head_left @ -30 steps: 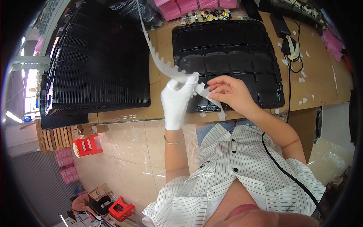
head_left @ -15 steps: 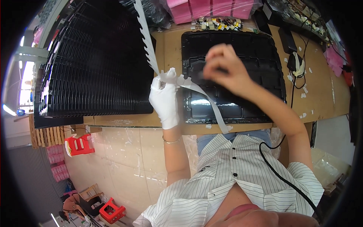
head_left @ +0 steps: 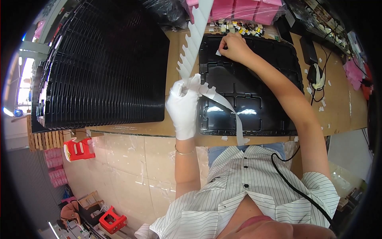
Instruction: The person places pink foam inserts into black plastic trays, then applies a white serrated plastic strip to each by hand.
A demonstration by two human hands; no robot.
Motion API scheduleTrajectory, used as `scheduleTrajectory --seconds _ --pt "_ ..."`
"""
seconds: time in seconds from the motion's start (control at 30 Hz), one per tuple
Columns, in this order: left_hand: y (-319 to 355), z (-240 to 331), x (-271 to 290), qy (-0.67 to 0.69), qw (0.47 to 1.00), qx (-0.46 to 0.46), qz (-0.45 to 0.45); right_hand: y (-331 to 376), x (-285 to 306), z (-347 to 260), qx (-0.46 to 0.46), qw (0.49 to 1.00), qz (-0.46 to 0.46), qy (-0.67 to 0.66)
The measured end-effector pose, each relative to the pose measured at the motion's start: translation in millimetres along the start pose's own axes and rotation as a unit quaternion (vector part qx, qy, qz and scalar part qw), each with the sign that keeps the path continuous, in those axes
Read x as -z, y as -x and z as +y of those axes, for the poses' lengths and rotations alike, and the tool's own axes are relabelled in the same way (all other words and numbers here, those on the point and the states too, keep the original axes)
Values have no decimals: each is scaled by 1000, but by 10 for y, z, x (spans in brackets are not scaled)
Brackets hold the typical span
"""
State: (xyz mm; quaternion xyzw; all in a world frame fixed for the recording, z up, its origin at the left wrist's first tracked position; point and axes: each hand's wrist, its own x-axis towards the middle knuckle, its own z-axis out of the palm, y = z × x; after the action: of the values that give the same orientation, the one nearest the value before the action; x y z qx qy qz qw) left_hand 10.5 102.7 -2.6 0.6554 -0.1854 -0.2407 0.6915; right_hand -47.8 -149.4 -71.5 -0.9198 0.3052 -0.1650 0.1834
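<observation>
My left hand [head_left: 183,109], in a white glove, grips a long white label strip [head_left: 197,36] with a toothed edge. One length of the strip rises away at the top, while the other hangs across a black plastic tray [head_left: 227,85] to the table's front edge. At the tray's far left part, my bare right hand [head_left: 237,49] has its fingers pinched on a small white label [head_left: 218,52]. The label is close to the tray; whether it touches the surface I cannot tell.
A tall stack of black trays [head_left: 107,75] stands on the left. Behind the tray are pink bundles [head_left: 246,10] and small parts with yellow bits [head_left: 240,28]. A black cable [head_left: 294,181] crosses my shirt. White scraps [head_left: 323,102] dot the cardboard-coloured tabletop [head_left: 346,109].
My right hand has moved from above the tray's middle to its far left part, with the small label in its fingers. My left hand has shifted slightly right with the strip.
</observation>
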Motion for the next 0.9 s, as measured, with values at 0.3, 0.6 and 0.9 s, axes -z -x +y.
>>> scheduleTrajectory --seconds 0.3,0.6,0.9 --pt "-1 -32 16 -36 999 -6 2 -110 94 3 12 995 -99 0" --pt "1 -22 -11 -24 1000 -11 -7 147 58 -18 146 988 -29 -28" --pt "37 -74 -9 -39 999 -14 -4 70 7 -74 125 990 -40 48"
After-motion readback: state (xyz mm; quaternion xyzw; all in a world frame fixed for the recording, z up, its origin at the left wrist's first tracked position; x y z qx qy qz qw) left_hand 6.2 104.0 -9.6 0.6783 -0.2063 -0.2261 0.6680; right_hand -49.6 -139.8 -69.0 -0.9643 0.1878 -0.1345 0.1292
